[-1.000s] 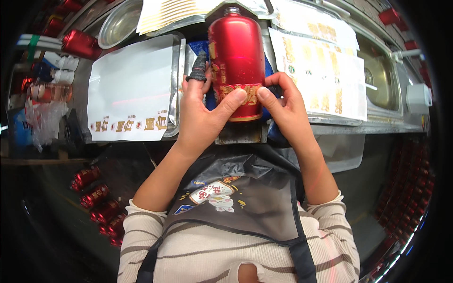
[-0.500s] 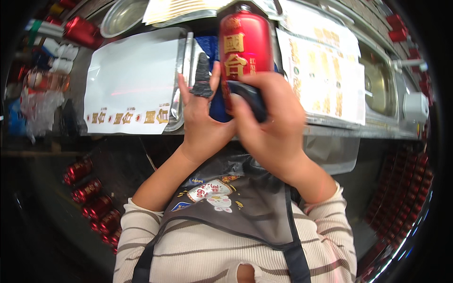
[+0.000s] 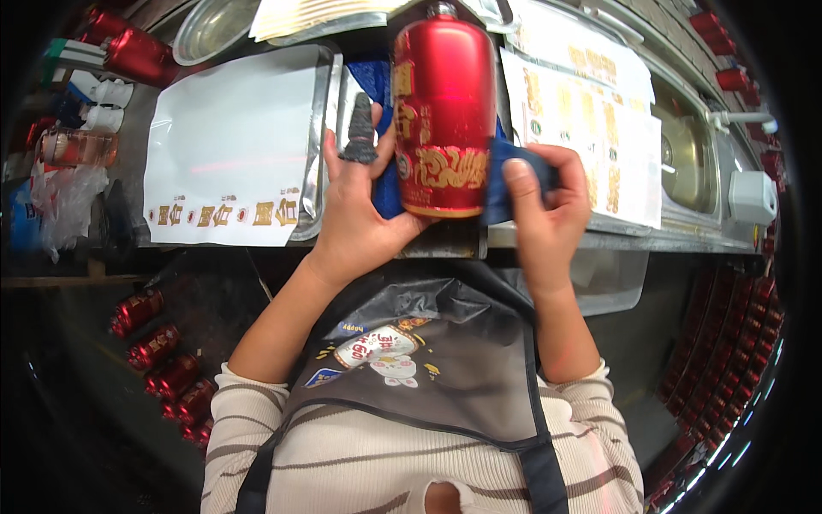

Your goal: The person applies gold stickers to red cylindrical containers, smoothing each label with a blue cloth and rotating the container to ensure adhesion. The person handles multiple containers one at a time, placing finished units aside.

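A glossy red bottle with gold lettering and a gold pattern band lies in front of me, neck pointing away, over blue cloth. Beside its lower left edge is my left hand, fingers stretched and spread, with the thumb against the bottle's base. One of those fingers is wrapped in dark tape. My right hand is closed on a folded dark blue cloth, which touches the bottle's lower right side. The cloth hides part of the right fingers.
On the left, a white sheet with gold decals lies over a metal tray. More decal sheets lie right, before a sink. A metal bowl stands at the back. Red bottles stand low on both sides.
The bottle has turned, its large gold lettering shifting left and the pattern band showing. My right hand moved with the cloth from over the bottle's lower part to its right side.
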A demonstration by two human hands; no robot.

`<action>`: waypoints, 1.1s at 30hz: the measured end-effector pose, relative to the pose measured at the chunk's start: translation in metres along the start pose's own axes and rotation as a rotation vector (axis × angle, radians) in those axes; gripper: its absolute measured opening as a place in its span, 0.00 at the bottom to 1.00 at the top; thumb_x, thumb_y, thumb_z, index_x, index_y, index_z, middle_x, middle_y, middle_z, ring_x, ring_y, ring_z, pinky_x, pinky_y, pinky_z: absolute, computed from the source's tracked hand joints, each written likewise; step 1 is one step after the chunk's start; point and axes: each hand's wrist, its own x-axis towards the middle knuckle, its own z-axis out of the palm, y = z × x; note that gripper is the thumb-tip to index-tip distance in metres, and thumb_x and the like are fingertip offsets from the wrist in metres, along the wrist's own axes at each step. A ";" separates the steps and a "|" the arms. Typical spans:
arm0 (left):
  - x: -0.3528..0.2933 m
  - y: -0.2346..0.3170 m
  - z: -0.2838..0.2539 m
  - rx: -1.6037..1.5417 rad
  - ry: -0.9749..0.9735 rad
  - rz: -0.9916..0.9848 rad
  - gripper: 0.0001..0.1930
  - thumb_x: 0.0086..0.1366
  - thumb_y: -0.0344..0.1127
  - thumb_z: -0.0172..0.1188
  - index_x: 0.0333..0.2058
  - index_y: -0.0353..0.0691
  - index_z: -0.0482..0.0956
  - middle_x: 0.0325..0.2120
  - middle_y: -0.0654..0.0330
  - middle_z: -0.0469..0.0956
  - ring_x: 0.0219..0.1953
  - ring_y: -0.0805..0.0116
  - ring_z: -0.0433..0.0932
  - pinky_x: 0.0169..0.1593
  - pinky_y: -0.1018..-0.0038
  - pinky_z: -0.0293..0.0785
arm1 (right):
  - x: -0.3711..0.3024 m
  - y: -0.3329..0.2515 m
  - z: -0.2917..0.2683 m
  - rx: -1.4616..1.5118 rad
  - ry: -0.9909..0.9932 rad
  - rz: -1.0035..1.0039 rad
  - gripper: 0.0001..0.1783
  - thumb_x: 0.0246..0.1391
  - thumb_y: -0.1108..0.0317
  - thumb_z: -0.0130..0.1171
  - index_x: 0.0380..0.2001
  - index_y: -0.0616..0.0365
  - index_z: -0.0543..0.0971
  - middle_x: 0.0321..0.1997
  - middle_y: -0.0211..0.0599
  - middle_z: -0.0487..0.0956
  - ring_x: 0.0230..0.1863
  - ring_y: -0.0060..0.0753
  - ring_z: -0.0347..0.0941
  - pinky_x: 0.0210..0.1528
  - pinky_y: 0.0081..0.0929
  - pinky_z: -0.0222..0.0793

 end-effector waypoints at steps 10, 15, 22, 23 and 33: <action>0.001 -0.002 0.003 -0.108 0.030 -0.047 0.43 0.49 0.46 0.76 0.61 0.35 0.66 0.59 0.56 0.75 0.72 0.60 0.56 0.72 0.47 0.26 | 0.000 -0.003 -0.010 -0.028 -0.014 -0.071 0.13 0.57 0.72 0.65 0.42 0.63 0.74 0.36 0.31 0.77 0.37 0.17 0.72 0.41 0.16 0.69; 0.001 0.009 -0.004 0.272 0.066 0.131 0.47 0.45 0.44 0.77 0.63 0.37 0.67 0.62 0.52 0.71 0.68 0.58 0.62 0.72 0.46 0.27 | 0.018 0.013 -0.014 -0.181 0.064 -0.087 0.12 0.57 0.72 0.66 0.41 0.63 0.75 0.37 0.32 0.77 0.37 0.18 0.71 0.41 0.18 0.69; -0.004 0.014 0.001 0.423 0.178 0.298 0.30 0.44 0.39 0.75 0.51 0.57 0.84 0.65 0.45 0.65 0.67 0.42 0.62 0.68 0.36 0.35 | -0.022 -0.005 -0.002 -0.408 -0.105 -0.665 0.17 0.42 0.81 0.72 0.38 0.57 0.84 0.33 0.35 0.78 0.32 0.35 0.71 0.36 0.26 0.69; -0.005 0.012 0.000 0.469 0.181 0.319 0.28 0.44 0.38 0.75 0.49 0.58 0.85 0.65 0.45 0.64 0.67 0.41 0.61 0.67 0.36 0.36 | -0.022 -0.010 -0.005 -0.411 -0.188 -0.712 0.18 0.40 0.81 0.72 0.38 0.56 0.84 0.33 0.36 0.78 0.32 0.37 0.71 0.35 0.28 0.69; -0.004 0.002 -0.001 0.291 0.211 0.332 0.24 0.46 0.34 0.72 0.46 0.46 0.85 0.62 0.46 0.69 0.67 0.47 0.65 0.69 0.39 0.37 | -0.015 -0.028 0.002 -0.401 -0.317 -0.815 0.20 0.39 0.85 0.71 0.37 0.56 0.84 0.33 0.36 0.79 0.32 0.34 0.73 0.35 0.26 0.70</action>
